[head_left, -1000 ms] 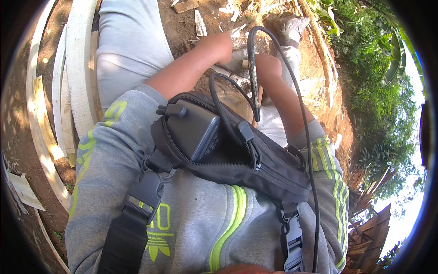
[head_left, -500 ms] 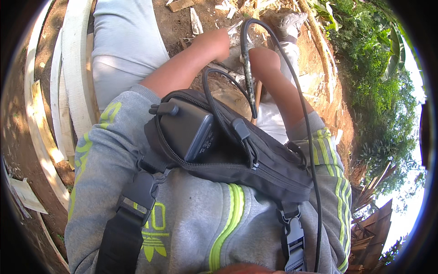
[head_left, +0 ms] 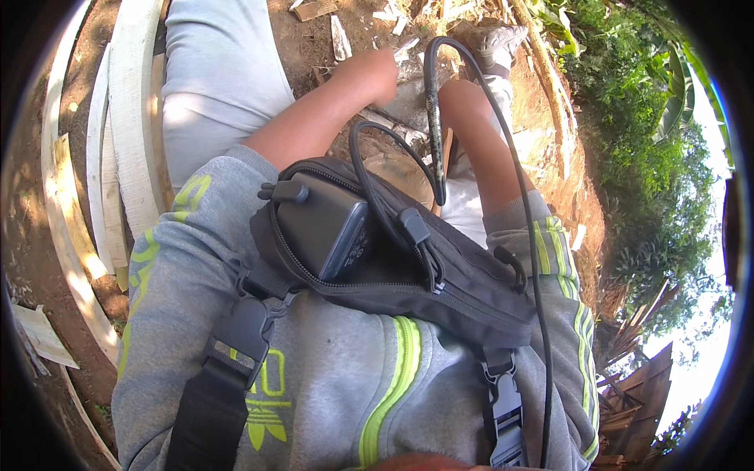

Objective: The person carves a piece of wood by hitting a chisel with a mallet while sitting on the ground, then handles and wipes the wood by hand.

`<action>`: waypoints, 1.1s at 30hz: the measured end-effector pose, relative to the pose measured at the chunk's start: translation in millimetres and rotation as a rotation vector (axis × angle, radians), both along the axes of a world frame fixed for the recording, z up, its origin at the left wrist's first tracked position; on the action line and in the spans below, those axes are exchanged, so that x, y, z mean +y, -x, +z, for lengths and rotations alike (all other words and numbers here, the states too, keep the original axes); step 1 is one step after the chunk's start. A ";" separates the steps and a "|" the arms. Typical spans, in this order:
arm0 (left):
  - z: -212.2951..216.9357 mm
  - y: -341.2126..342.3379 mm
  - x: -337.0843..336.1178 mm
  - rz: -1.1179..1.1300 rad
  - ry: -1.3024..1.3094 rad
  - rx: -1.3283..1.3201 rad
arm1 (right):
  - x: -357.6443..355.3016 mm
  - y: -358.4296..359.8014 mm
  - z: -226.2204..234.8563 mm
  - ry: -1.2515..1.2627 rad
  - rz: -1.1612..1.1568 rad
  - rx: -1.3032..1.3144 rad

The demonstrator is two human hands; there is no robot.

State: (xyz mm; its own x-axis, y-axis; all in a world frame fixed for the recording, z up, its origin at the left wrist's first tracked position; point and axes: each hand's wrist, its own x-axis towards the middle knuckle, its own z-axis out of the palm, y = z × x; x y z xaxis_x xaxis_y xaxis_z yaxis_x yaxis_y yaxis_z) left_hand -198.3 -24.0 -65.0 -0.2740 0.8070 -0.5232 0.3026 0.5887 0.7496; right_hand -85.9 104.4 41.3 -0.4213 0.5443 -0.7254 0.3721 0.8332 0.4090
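The left hand (head_left: 377,71) reaches to wood scraps (head_left: 342,35); its grip is unclear. A black cable (head_left: 432,118) and the forearm hide the right hand.

An outdoor work site on bare, reddish earth (head_left: 314,39), lit by hard sunlight. Pale sawn planks (head_left: 129,118) lie stacked along the left side, some edged with shadow, while wood chips and offcuts (head_left: 339,35) litter the dirt at the top of the view. Dense green bushes and broad-leaved plants (head_left: 644,157) crowd the right side under a bright sky. At lower right stands a rough pile of weathered boards (head_left: 636,392). The ground, timber and scrap point to open-air carpentry or building work.
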 end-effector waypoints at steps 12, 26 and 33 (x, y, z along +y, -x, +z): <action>15.6 4.3 -2.2 -0.049 0.025 -0.041 | -6.1 -48.0 -16.8 -0.040 0.132 0.137; 36.6 11.9 -12.7 -0.097 -0.055 0.004 | -12.0 -29.6 -11.1 0.004 0.013 0.071; 27.4 8.3 -2.3 -0.196 0.053 0.021 | -10.4 -32.3 -12.8 -0.012 0.048 0.016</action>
